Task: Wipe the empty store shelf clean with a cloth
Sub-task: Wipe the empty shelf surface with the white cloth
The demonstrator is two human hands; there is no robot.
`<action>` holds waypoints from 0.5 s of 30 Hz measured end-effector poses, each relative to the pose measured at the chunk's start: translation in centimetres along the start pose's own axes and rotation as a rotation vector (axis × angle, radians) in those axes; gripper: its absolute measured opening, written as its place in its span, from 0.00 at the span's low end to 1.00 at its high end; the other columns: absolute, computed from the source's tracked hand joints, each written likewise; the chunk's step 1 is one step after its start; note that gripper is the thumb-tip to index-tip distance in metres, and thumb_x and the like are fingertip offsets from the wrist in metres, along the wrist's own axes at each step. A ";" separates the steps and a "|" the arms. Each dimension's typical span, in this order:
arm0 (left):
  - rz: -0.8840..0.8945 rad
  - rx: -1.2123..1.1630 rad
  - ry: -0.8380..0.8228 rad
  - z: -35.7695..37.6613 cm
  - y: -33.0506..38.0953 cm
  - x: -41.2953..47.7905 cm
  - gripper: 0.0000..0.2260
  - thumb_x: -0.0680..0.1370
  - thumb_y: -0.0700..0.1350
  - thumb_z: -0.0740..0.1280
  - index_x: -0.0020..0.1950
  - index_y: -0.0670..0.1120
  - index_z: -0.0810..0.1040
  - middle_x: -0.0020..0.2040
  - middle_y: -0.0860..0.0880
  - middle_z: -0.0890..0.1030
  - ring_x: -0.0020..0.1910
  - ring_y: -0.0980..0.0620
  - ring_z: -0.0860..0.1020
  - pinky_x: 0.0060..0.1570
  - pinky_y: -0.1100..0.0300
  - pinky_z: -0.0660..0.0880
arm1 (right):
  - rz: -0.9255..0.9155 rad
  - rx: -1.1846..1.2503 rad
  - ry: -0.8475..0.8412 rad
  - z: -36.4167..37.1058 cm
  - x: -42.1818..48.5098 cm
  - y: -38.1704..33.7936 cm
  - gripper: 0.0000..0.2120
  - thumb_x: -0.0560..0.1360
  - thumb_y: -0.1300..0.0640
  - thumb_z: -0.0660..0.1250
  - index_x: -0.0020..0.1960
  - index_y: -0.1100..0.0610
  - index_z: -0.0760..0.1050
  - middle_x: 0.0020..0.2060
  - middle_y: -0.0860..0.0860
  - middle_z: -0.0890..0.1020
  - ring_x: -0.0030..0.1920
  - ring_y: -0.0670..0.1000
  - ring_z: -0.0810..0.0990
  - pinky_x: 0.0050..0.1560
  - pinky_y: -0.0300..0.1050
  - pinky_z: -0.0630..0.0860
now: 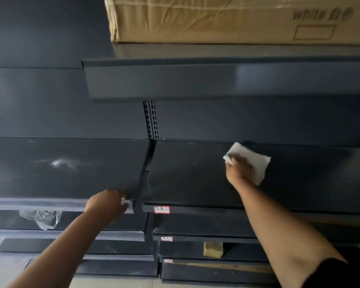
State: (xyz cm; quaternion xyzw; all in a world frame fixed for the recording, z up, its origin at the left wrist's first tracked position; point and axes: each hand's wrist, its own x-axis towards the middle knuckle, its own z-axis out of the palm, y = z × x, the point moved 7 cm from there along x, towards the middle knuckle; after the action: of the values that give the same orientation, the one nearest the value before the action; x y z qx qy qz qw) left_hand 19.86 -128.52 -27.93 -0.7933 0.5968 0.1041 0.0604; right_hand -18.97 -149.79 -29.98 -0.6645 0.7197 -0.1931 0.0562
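Observation:
A dark grey metal shelf [191,175] on the right bay is bare, with faint dust smears. My right hand [238,170] presses a white cloth [256,163] flat on it, near the back wall. The cloth sticks out past my fingers to the right and rear. My left hand [108,203] grips the front edge of the neighbouring left shelf [67,167], by the gap between the two bays. That left shelf carries a pale dust patch.
An upper shelf [195,80] overhangs the work area and holds a large cardboard box [216,17]. Lower shelves below hold a crumpled clear plastic bag [42,218] and a small tan block [213,249]. A red-bordered label [162,209] sits on the shelf front.

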 end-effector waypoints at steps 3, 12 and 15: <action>-0.007 0.031 0.014 0.1 0.1 0.3 0.14 0.76 0.57 0.62 0.61 0.59 0.76 0.59 0.52 0.81 0.54 0.49 0.80 0.53 0.54 0.78 | -0.085 -0.036 -0.099 2.1 0.1 -6.7 0.18 0.79 0.48 0.55 0.59 0.56 0.76 0.56 0.58 0.80 0.57 0.61 0.76 0.56 0.53 0.72; -0.052 0.069 0.067 -0.1 -0.1 0.2 0.13 0.76 0.57 0.60 0.59 0.62 0.75 0.60 0.56 0.79 0.56 0.52 0.79 0.53 0.56 0.72 | 0.259 1.138 -0.672 5.8 -6.1 -22.1 0.22 0.79 0.43 0.57 0.66 0.56 0.71 0.56 0.51 0.76 0.56 0.53 0.74 0.54 0.44 0.69; -0.062 0.032 0.054 0.4 -0.3 -0.3 0.15 0.76 0.57 0.60 0.62 0.62 0.74 0.61 0.55 0.79 0.56 0.51 0.79 0.52 0.56 0.74 | 0.517 1.543 -0.727 4.7 -4.8 -19.9 0.17 0.78 0.43 0.60 0.58 0.55 0.74 0.55 0.55 0.81 0.48 0.55 0.80 0.51 0.51 0.76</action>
State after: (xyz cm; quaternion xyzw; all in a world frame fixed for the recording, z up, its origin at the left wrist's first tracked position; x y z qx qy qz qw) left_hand 20.07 -128.09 -28.27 -0.8129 0.5750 0.0709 0.0601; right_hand 1.72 -146.88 -28.09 -0.2785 0.4543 -0.3824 0.7549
